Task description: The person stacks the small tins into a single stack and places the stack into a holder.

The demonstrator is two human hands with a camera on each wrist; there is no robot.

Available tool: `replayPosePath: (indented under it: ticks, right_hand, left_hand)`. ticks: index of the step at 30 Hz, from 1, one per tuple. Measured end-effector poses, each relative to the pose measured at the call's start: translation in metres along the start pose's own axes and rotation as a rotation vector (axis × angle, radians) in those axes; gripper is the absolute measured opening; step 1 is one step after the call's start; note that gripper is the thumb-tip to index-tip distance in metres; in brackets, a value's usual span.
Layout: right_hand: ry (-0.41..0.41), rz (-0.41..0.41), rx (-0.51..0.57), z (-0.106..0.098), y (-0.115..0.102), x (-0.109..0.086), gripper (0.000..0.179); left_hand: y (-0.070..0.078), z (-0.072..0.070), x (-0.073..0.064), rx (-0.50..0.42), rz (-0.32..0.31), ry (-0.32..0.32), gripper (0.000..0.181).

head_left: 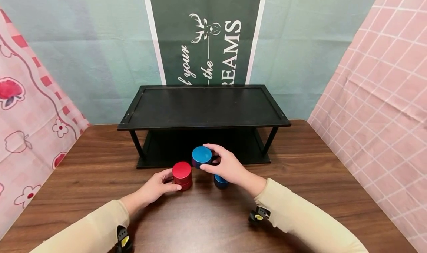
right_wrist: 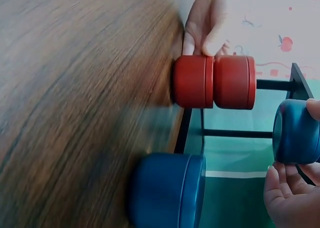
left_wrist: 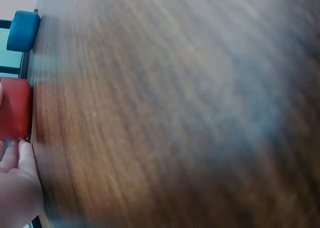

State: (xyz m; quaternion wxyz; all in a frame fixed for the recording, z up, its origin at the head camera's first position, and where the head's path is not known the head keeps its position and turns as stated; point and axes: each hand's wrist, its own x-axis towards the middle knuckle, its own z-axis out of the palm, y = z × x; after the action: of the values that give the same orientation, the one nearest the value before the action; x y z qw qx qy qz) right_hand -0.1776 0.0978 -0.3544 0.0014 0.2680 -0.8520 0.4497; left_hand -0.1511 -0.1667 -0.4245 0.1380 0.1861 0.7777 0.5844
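Two round red tins stand stacked on the table, the upper red tin [head_left: 181, 170] squarely over the lower red tin [right_wrist: 194, 81]. My left hand [head_left: 154, 188] holds the lower one from the left, with the thumb in front and the fingers behind. Up in the air, to the right of the stack, a blue tin [head_left: 201, 155] is gripped at its side by my right hand [head_left: 231, 167]. Below that hand a second blue tin [head_left: 220, 181] stands on the table, partly covered by the wrist in the head view.
A black two-level rack [head_left: 203, 106] stands behind the tins at the back of the wooden table [head_left: 200, 219]. Its lower shelf [head_left: 156, 160] lies close behind the red stack. Patterned cloths hang at the back and both sides.
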Motion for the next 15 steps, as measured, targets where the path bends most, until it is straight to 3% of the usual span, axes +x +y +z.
replayPosePath:
  ticks: [8, 15]
  right_hand:
    - [-0.027, -0.011, 0.013, 0.011, -0.006, 0.006, 0.058]
    - [-0.041, -0.024, 0.011, 0.019, -0.008, 0.011, 0.059]
  left_hand:
    - [0.001, -0.002, 0.0, 0.031, 0.01, -0.004, 0.056]
    - [0.0, -0.001, 0.001, 0.001, -0.004, -0.016, 0.056]
